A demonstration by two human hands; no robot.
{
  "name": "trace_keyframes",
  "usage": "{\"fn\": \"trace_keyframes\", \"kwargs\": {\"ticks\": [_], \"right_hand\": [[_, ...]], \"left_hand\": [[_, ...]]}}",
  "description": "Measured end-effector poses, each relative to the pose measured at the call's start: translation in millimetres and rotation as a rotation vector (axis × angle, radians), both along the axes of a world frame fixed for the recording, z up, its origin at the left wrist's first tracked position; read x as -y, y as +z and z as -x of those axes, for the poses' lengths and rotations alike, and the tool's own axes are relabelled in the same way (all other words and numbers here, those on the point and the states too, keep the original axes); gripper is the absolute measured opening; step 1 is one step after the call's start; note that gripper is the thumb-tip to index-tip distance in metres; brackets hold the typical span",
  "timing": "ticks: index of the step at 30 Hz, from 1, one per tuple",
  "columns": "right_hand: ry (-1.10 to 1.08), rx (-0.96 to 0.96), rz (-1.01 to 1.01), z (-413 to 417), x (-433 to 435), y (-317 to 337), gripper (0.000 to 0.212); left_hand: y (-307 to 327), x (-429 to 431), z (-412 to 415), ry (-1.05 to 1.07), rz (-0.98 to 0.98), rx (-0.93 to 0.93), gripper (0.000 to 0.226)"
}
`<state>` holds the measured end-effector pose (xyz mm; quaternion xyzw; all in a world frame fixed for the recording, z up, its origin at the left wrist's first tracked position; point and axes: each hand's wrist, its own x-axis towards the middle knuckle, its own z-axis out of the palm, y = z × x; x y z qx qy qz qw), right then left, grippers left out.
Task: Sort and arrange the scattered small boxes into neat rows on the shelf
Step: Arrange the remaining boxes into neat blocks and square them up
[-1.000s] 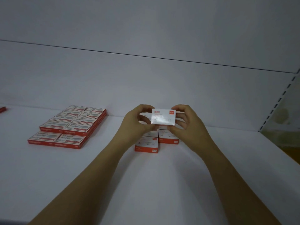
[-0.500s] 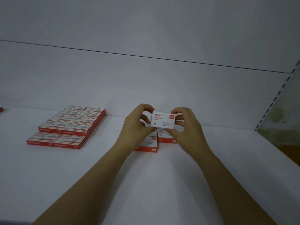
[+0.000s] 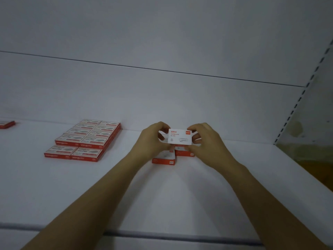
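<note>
Now a white box (image 3: 180,137) is held above the shelf (image 3: 216,186) between the left hand (image 3: 153,139) and right hand (image 3: 207,141), both grasping its ends. "PAPER CLIPS" is faintly legible under red characters. Beneath it lie two boxes (image 3: 164,158); left of it, red rows (image 3: 84,139).

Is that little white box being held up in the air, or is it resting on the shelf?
In the air: both hands pinch the white box by its ends, above the boxes lying on the shelf.

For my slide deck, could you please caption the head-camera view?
Both hands, left hand and right hand, hold a white paper-clip box above red-sided boxes on the white shelf.
</note>
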<state>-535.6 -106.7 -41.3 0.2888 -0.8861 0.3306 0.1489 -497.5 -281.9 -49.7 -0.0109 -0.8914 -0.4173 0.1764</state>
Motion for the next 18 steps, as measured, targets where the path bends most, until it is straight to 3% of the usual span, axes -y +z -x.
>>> {"fn": "trace_keyframes", "kwargs": {"ticks": [7, 13, 16, 18], "right_hand": [[-0.108, 0.176, -0.147, -11.1, -28.9, -9.5, 0.043], [-0.122, 0.257, -0.189, -12.7, -26.3, -23.9, 0.049], [-0.148, 0.24, -0.193, -9.9, -18.6, -30.2, 0.049], [-0.16, 0.233, -0.167, -8.6, -14.6, -33.4, 0.043]], "left_hand": [[0.3, 16.1, -18.4, 0.072, 0.12, 0.077, 0.058], [-17.4, 19.1, -24.2, 0.126, 0.17, 0.33, 0.069], [-22.1, 15.0, -23.3, 0.138, 0.176, 0.343, 0.059], [-22.4, 13.2, -21.1, 0.133, 0.178, 0.329, 0.038]]}}
